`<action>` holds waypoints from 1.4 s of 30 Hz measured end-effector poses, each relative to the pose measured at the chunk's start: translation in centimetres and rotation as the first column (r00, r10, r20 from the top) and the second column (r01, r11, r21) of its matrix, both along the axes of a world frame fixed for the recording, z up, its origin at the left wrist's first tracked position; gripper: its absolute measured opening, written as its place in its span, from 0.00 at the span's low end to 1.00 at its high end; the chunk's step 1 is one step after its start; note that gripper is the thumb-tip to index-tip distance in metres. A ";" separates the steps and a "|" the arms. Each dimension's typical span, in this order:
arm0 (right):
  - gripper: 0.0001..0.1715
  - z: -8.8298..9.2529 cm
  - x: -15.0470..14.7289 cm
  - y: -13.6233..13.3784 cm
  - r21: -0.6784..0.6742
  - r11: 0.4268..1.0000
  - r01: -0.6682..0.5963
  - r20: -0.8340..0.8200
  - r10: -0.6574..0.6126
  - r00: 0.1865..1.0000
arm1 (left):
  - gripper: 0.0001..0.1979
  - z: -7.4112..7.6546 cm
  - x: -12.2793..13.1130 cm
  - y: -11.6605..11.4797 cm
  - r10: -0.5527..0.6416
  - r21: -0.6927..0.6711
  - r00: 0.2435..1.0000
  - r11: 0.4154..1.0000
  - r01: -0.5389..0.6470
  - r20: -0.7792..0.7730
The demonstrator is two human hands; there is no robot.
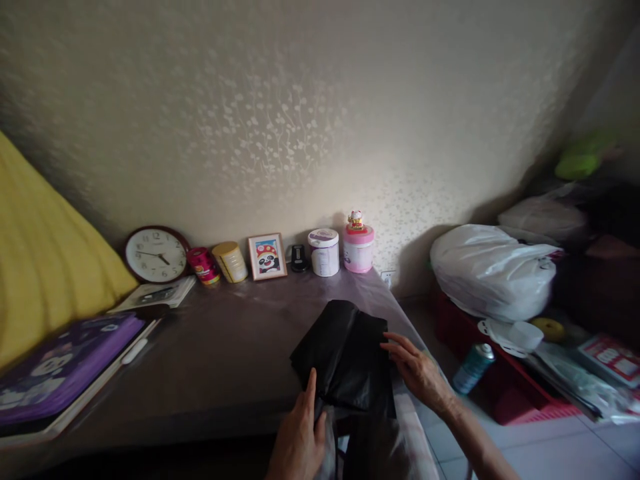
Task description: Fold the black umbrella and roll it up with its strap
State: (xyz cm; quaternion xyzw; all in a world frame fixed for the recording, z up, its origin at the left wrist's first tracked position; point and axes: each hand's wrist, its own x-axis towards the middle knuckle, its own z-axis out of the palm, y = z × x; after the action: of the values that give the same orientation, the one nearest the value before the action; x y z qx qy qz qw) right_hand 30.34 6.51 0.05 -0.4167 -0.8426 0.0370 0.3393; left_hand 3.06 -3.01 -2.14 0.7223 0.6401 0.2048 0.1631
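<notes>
A folded black plastic bag (pixel 345 353) lies on the near right part of a dark table (pixel 225 353). My left hand (pixel 300 437) rests on the bag's near left edge, fingers stretched flat and together. My right hand (pixel 417 370) touches the bag's right edge with its fingers spread. Neither hand grips anything that I can see.
Along the wall stand a round clock (pixel 156 254), a red tin (pixel 203 265), a yellow tin (pixel 231 261), a panda picture frame (pixel 267 257), a white tub (pixel 324 252) and a pink tub (pixel 359 248). A purple book (pixel 60 367) lies at left. A white bag (pixel 493 270) sits on red crates at right.
</notes>
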 end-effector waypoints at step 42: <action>0.13 1.7 -15.0 6.4 0.116 0.985 -0.129 0.001 0.130 0.991 | 0.31 1.7 0.4 0.2 0.045 -0.136 0.998 0.989 -0.051 -0.043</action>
State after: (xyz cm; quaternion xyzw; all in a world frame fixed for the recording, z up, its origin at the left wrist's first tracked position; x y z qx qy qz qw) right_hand 15.29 12.91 1.76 -0.3403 -0.8676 0.0113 0.3624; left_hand 3.50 -2.85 -0.48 0.6978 0.6729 0.1497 0.1945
